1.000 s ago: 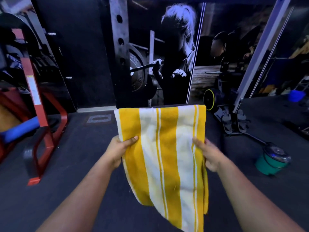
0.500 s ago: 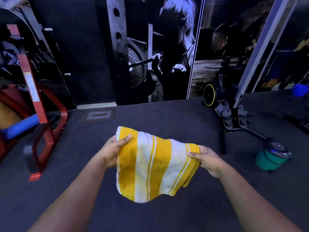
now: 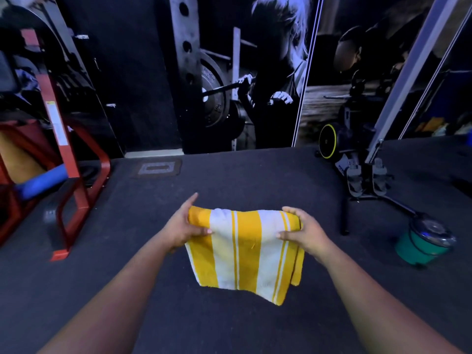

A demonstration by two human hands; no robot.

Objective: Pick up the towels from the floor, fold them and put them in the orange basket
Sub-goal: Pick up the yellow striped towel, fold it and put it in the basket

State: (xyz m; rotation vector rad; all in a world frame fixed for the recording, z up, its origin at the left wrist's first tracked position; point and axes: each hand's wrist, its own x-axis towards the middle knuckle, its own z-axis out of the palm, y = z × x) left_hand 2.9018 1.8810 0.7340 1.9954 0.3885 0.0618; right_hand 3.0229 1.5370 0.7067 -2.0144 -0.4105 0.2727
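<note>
Hands, left [image 3: 181, 229] and right [image 3: 305, 232], each grip the folded striped towel [image 3: 245, 251]; teal bucket [image 3: 421, 245] stands lidded.

Yellow-and-white striped towel [image 3: 245, 249] up in the air above the dark floor [image 3: 229, 180], doubled over along its top edge, stripes running vertically, lower corner drooping towards the right.

The red steel rack [image 3: 74, 175] runs off the left edge; the yellow-and-white striped towel [image 3: 245, 249] hides both hands' fingertips.
</note>
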